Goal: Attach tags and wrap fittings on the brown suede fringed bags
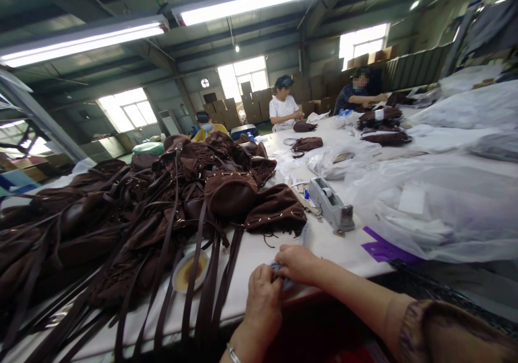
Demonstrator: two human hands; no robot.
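Observation:
At the front edge of the white table (238,301), my left hand (263,303) and my right hand (299,265) are close together. Both have their fingers closed on a small bunched grey-blue cloth (277,268), mostly hidden between them. Just beyond my hands lies a dark brown drawstring bag (277,209) with eyelets and loose cord ends. To the left of my left hand, a shallow white dish (191,271) holds something yellowish-brown, with a bag strap crossing over it.
Brown bags (154,201) with long straps are heaped on the left. A grey tape dispenser (331,204) stands beyond my right hand. Clear plastic bags (445,206) and a purple piece (384,247) lie right. Several people sit or stand across the table.

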